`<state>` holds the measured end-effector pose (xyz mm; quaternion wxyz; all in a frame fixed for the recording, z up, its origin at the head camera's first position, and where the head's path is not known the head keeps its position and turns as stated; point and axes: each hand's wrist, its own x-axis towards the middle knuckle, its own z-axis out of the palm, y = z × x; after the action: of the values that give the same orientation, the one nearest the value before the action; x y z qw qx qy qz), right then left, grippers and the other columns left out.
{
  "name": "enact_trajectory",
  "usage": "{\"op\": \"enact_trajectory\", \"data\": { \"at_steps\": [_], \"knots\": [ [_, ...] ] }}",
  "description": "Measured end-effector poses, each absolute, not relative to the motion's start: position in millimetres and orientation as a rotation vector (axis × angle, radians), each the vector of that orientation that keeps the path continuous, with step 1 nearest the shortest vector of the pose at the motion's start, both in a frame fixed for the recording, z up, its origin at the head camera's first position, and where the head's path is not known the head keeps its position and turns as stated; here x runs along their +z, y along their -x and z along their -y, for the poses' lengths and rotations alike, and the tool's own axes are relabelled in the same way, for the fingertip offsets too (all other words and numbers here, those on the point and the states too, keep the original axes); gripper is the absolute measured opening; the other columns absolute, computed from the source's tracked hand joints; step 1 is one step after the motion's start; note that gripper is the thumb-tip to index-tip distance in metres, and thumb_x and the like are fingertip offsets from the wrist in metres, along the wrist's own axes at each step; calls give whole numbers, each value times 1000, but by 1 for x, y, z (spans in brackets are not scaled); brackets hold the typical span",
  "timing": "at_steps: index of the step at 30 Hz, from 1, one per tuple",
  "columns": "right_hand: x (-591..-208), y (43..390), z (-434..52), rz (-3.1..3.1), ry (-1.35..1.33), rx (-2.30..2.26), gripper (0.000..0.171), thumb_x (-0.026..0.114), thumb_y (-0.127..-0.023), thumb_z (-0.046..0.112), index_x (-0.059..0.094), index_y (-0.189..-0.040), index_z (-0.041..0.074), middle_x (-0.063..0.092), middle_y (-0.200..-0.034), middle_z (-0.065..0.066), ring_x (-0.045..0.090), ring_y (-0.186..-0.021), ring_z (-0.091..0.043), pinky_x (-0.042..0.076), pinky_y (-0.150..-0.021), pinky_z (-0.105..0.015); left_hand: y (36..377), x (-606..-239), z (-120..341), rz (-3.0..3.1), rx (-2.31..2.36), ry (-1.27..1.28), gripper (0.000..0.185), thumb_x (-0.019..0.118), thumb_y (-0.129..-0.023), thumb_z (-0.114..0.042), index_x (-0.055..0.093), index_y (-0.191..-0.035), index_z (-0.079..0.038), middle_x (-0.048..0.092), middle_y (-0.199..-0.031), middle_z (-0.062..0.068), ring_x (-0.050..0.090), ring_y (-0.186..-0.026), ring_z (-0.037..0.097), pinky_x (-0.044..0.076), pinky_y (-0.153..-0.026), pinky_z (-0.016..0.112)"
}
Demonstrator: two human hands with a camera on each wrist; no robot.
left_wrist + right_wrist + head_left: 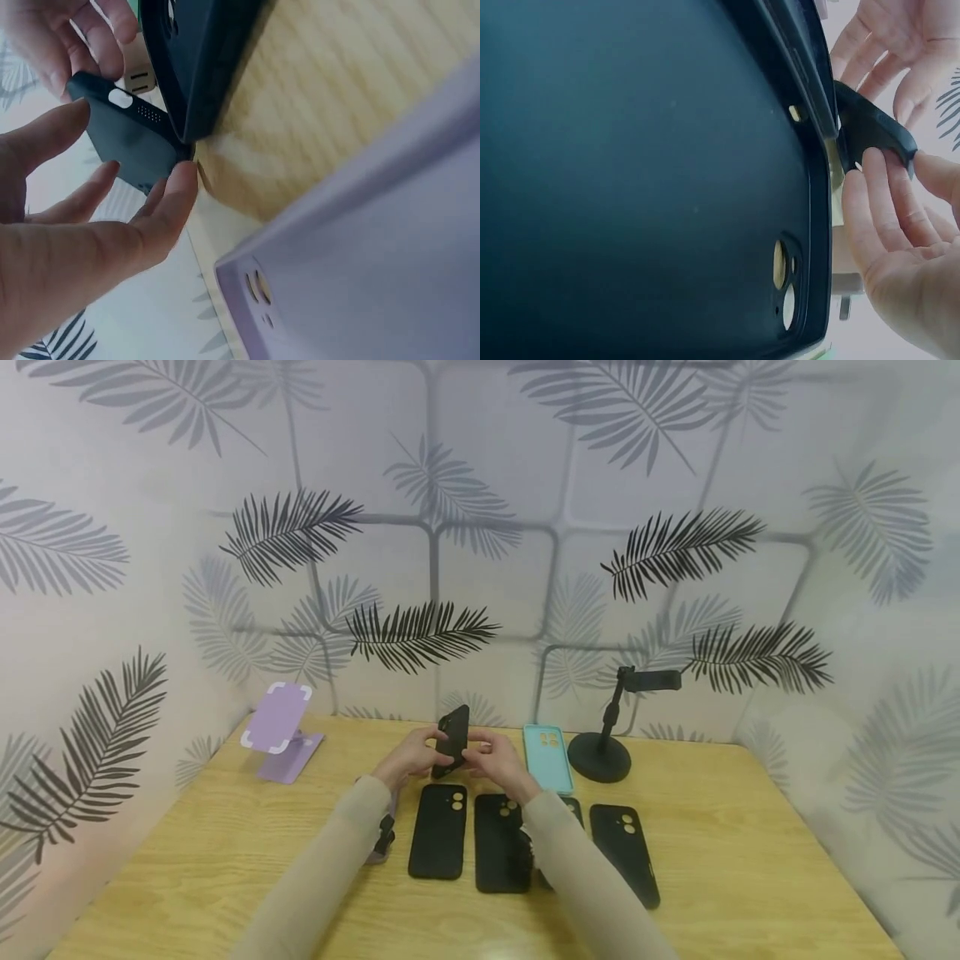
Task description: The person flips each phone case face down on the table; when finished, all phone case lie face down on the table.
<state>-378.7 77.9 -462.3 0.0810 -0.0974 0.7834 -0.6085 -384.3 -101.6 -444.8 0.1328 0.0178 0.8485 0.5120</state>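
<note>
- We hold a black phone case (453,740) upright between both hands, above the far middle of the wooden table (750,827).
- Our left hand (408,758) takes it from the 9 o'clock side, its fingers (169,202) curled onto the case's lower edge with the thumb apart from them.
- Our right hand (498,762) closes on it from 3 o'clock, fingertips (874,176) pressed onto the case's rim.
- At 6 o'clock of the hands lies a row of black cases flat on the table: a left black case (438,830), a middle black case (501,843) and a right black case (624,850); a sleeve covers part of another between the last two.
- A teal case (548,757) lies at 3 o'clock, just beside our right hand.
- A black phone stand (611,727) rises at 2 o'clock, beyond the teal case.
- A lilac phone stand (279,731) sits at 10 o'clock, well apart.
- A lilac case (375,285) fills the left wrist view, under our left forearm.
</note>
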Motion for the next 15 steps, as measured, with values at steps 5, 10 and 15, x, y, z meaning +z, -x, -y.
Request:
{"op": "enact_trajectory", "data": {
  "at_steps": [5,10,15],
  "knots": [
    [-465,381,-80,-2388,264,-1733,41,63,-95,5,54,-134,-7,66,-115,-26,71,-94,-32,61,-82,-39,387,-449,111,-2431,1497,-29,53,65,-92,-6,47,-142,-4,44,-143,24,55,-114,31,53,-94,42],
    [-467,381,-82,-2456,265,-1618,35,65,-92,1,61,-125,-10,68,-113,-26,72,-85,-25,62,-73,-34,388,-450,118,-2439,1485,-24,51,65,-91,-3,49,-140,-1,42,-146,25,50,-128,38,50,-102,46],
    [-469,384,-84,-2476,247,-1568,30,65,-91,-2,64,-119,-11,69,-111,-24,71,-85,-23,61,-70,-31,388,-448,121,-2458,1445,-33,48,65,-91,-4,52,-138,-1,50,-140,23,50,-127,37,47,-104,46]
  ]
}}
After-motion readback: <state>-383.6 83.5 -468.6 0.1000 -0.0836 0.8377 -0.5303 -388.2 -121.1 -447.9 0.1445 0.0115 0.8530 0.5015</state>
